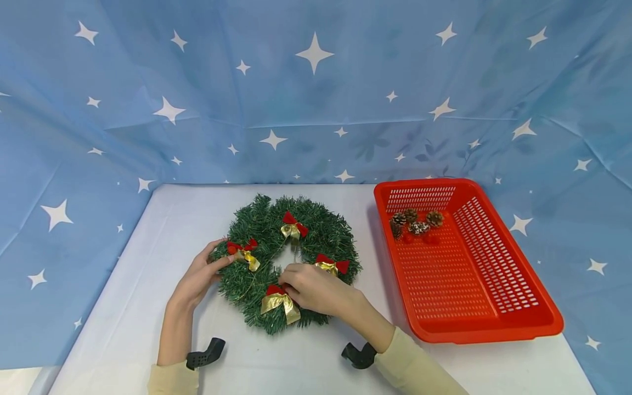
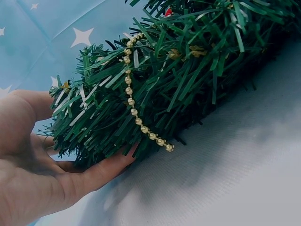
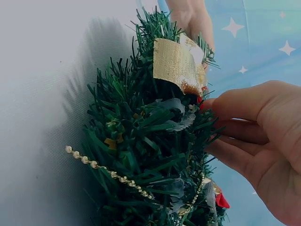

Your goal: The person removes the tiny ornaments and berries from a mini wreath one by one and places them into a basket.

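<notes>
A green wreath (image 1: 261, 222) lies on the white table, with red and gold bows around its ring. At its left side my left hand (image 1: 195, 277) grips the edge, thumb above by the left bow (image 1: 247, 255) and fingers underneath. My right hand (image 1: 316, 288) reaches over the lower part of the ring and pinches the red part of the lower bow (image 1: 280, 303). In the right wrist view its gold ribbon (image 3: 174, 66) stands out beside my fingertips. A gold bead string (image 2: 131, 101) hangs from the wreath in the left wrist view.
A red plastic basket (image 1: 494, 329) stands on the right of the table. Several pine cones (image 1: 434, 218) and small red items (image 1: 430, 238) lie in its far left corner. A blue star-patterned cloth (image 1: 316, 109) hangs behind the white table (image 1: 266, 362).
</notes>
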`<state>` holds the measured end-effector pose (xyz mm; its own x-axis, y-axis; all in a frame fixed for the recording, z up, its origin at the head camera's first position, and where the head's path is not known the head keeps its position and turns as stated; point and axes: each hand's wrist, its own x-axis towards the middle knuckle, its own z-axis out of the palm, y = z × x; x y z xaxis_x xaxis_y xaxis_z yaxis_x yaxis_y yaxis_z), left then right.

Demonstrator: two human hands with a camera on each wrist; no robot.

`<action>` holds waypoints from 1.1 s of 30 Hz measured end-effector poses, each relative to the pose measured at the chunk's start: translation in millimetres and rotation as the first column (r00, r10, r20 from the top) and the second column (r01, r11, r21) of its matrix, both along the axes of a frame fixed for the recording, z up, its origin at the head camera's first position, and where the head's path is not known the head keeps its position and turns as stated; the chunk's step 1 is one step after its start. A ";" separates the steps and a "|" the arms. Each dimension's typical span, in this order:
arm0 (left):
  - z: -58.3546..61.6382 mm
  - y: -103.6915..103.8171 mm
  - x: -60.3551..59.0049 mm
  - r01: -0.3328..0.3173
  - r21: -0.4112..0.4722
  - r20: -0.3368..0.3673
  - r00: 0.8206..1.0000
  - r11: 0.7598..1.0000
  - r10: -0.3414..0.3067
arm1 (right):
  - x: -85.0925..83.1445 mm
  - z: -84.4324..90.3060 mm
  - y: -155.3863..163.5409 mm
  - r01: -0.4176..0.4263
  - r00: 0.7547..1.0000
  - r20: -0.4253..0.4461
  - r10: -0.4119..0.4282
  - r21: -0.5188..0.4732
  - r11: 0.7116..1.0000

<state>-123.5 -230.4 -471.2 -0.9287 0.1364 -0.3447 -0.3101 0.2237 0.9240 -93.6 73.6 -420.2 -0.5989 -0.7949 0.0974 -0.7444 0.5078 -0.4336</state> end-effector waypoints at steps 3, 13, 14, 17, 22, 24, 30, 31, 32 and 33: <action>0.7 -0.7 0.2 0.002 0.007 0.005 1.000 1.000 -0.002 | -0.1 0.0 -0.9 -0.004 1.000 0.009 0.004 0.003 1.000; -1.9 -2.3 0.8 -0.003 0.001 -0.006 1.000 1.000 0.004 | -0.8 0.3 -3.1 -0.016 1.000 0.004 0.016 0.028 0.999; -2.0 -2.2 0.8 -0.002 0.002 -0.005 1.000 1.000 0.002 | -1.1 -0.1 -3.5 -0.017 1.000 -0.001 0.017 0.029 0.999; -2.2 -2.1 0.8 -0.002 0.004 -0.003 1.000 1.000 0.002 | -1.6 -1.4 -4.1 -0.019 1.000 -0.020 0.020 0.033 0.999; -2.2 -1.8 0.9 -0.005 0.009 -0.004 1.000 1.000 0.005 | -1.3 -1.6 -3.5 -0.016 0.999 -0.048 0.018 0.034 0.999; -2.1 -1.7 1.0 -0.005 0.011 -0.005 1.000 1.000 0.005 | -1.2 -1.3 -3.2 -0.014 0.998 -0.057 0.016 0.032 0.999; -2.5 -1.8 1.2 -0.004 0.005 -0.012 1.000 1.000 0.004 | -0.9 -4.0 -2.2 -0.016 0.997 -0.077 0.018 0.022 1.000; -2.6 -1.9 1.2 -0.006 0.004 -0.013 1.000 1.000 0.006 | -0.8 -4.5 -2.1 -0.016 0.997 -0.080 0.018 0.020 1.000; -2.7 -2.1 1.3 -0.008 0.005 -0.014 1.000 1.000 0.008 | -0.8 -5.0 -1.9 -0.016 0.996 -0.082 0.018 0.018 1.000; -2.8 -2.3 1.3 -0.009 0.003 -0.015 1.000 1.000 0.009 | -0.9 -5.4 -1.8 -0.016 0.996 -0.086 0.018 0.017 1.000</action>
